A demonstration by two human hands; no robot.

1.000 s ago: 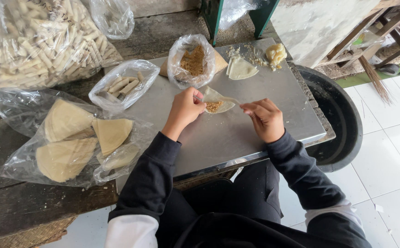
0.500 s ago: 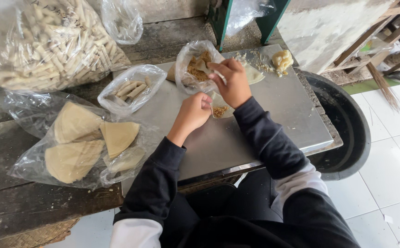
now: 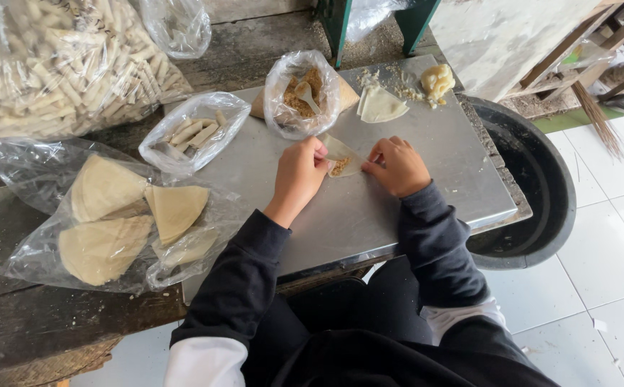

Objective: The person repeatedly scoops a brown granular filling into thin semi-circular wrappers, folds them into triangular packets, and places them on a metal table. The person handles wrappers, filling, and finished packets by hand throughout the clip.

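Weathered dark wood carries a flat metal sheet (image 3: 412, 201), and everything sits around that sheet. Far off its left corner bulges a big clear sack of pale rolled sticks (image 3: 54, 64). Left of the sheet, on the wood, an open plastic bag holds fan-shaped wrapper skins (image 3: 111, 222). At the sheet's back left edge sits a small bag with a few finished rolls (image 3: 194, 132). Just behind the sheet's middle stands the filling bag (image 3: 301, 93), crumbly brown mix inside with a spoon resting in it.

Half a second ago the right hand was reaching into that bag; now it is back at the sheet's centre, so a portion of filling lies on the wrapper (image 3: 341, 158) and folding looks under way. The left hand (image 3: 299, 172) pinches the wrapper's left edge with fingers closed on it; the right hand (image 3: 398, 166) presses curled fingers against its right edge. Toward the sheet's back right lie a spare wrapper (image 3: 382, 106) and a dough lump (image 3: 437, 80). Right of the sheet stands a black tub (image 3: 541, 208).
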